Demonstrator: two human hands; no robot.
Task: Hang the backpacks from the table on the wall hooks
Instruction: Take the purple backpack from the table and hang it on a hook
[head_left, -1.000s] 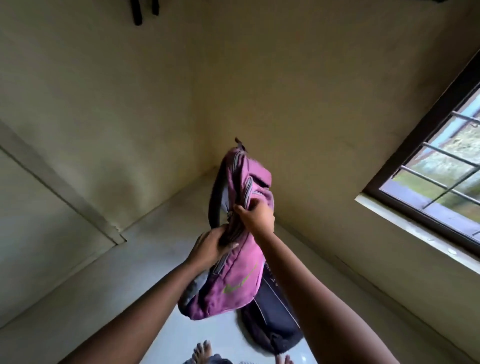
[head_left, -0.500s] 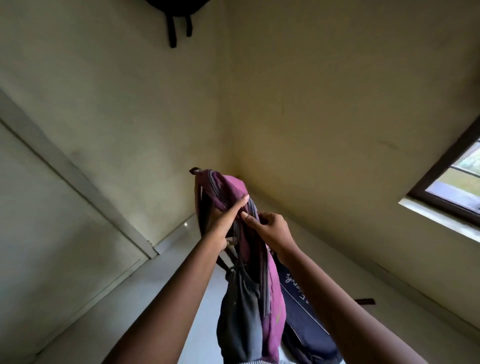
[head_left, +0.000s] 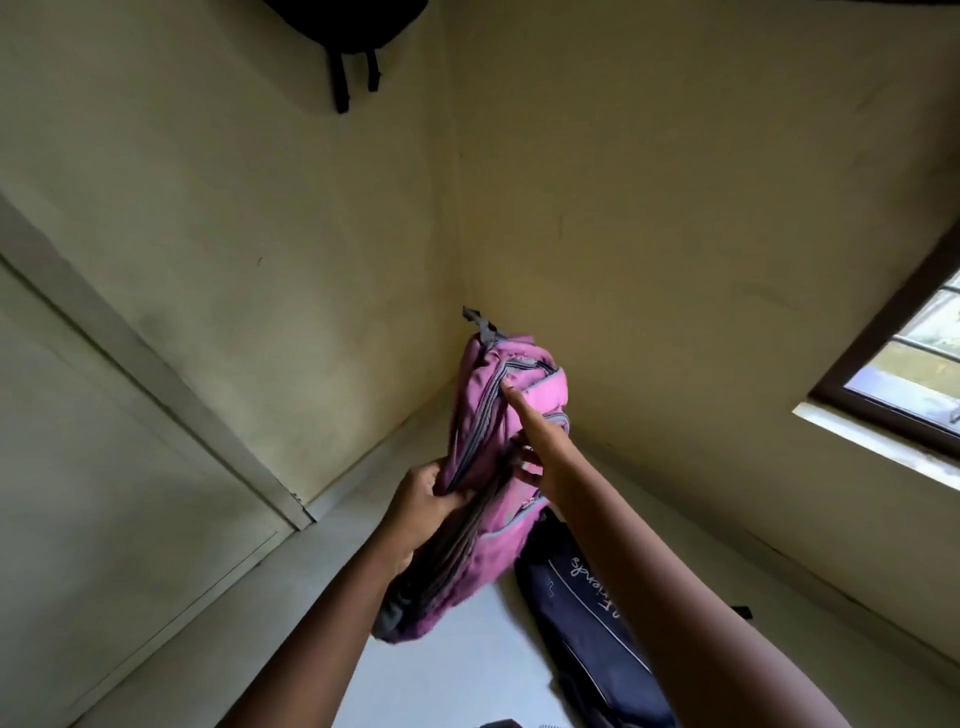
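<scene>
Pink backpack (head_left: 498, 467) is held up off the table (head_left: 457, 654), just below frame centre, with its top end towards 12 o'clock. Both hands are clamped on it, close together. The left hand (head_left: 426, 499) grips the side at the pack's 8 o'clock with its fingers curled into the fabric. The right hand (head_left: 540, 457) holds the front at 3 o'clock, with its index finger (head_left: 511, 402) stretched up along the zip. The grab loop (head_left: 480, 325) at the top stands free, and neither hand is on it. Main risk, as I judge it: both grips are low on soft fabric, so the top may flop over as the pack goes up, and the small loop could miss the hook (no hook is visible; it must lie beyond the top edge). A black backpack (head_left: 343, 26) already hangs on the wall (head_left: 234, 208) at 11 o'clock, with its straps dangling. If the pink one goes up beside it, the two could crowd or snag, or the black one could be knocked off. Second risk: the finger on the zip could drag the pocket open under load. A navy backpack (head_left: 582, 618) lies on the table at 5 o'clock, just under the right forearm. A low elbow swing might drag it towards the edge. Window (head_left: 914, 384) at 3 o'clock is well apart, no concern.
</scene>
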